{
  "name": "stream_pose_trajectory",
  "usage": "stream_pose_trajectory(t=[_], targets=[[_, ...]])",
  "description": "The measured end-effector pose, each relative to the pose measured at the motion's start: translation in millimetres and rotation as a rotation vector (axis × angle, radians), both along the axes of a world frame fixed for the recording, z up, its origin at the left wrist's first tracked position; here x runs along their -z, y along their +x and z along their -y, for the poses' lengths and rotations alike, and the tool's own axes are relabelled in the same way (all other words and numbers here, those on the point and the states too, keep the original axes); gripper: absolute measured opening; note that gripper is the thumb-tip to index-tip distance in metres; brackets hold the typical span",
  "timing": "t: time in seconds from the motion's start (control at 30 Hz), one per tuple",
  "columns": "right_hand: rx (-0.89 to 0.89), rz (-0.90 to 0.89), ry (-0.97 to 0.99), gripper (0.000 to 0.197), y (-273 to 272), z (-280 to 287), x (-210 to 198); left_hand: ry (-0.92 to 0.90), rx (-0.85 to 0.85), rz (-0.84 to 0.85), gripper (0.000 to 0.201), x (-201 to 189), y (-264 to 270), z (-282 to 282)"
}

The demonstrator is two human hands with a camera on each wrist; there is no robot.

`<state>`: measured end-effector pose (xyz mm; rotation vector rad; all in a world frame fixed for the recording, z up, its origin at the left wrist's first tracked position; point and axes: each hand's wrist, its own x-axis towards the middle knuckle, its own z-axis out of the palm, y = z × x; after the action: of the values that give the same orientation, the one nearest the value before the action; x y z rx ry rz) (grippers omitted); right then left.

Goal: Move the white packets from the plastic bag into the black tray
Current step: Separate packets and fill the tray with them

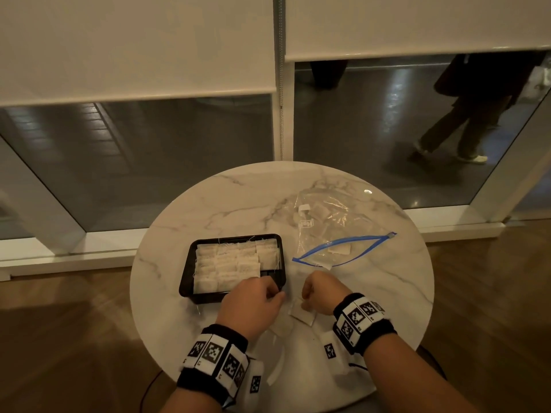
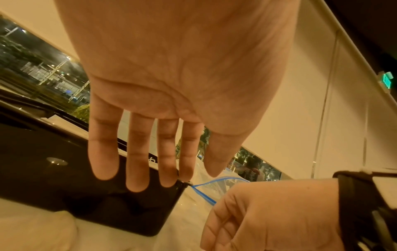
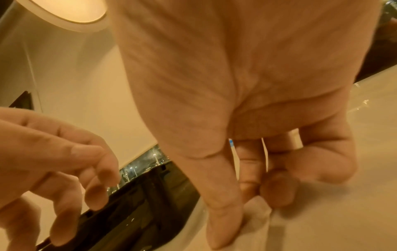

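- Room first: roller blinds (image 1: 137, 46) fill the top of the frame, dark glass under them, and someone's legs (image 1: 456, 126) walking by at upper right. Wood floor (image 1: 59, 338) down both lower sides.
- Round marble counter (image 1: 238, 198) sits center-bottom, its far edge right near the window sill.
- Plastic bag (image 1: 337, 234), blue zip mouth gaping, lies right of center with a few white packets (image 1: 340, 249) inside.
- Black tray (image 1: 186, 272) just left of it, nearly packed with packets.
- Left hand (image 1: 250, 305) hovers over the tray's near right corner, grip released, fingers straight.
- Right hand (image 1: 323, 290) sits between tray and bag, grip pinching one packet (image 1: 302, 314).
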<state>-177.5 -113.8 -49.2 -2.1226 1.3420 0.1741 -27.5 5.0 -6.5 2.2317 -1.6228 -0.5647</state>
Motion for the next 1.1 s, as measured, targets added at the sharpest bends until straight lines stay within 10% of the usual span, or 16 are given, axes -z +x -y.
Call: stream_pose_trajectory(t=[0.57, 0.77, 1.1], targets=[[-0.006, 0.665, 0.147, 0.007, -6, -11, -67, -0.252, -0.042, -0.544, 0.017, 1, 3, 9], [-0.082, 0.620, 0.115, 0.003, 5, -6, -68, -0.345, -0.145, -0.657, 0.014, -5, 12, 8], [0.087, 0.577, -0.052, 0.008, 22, 15, -72, -0.096, -0.118, -0.010, 0.022, 16, 26, 9]])
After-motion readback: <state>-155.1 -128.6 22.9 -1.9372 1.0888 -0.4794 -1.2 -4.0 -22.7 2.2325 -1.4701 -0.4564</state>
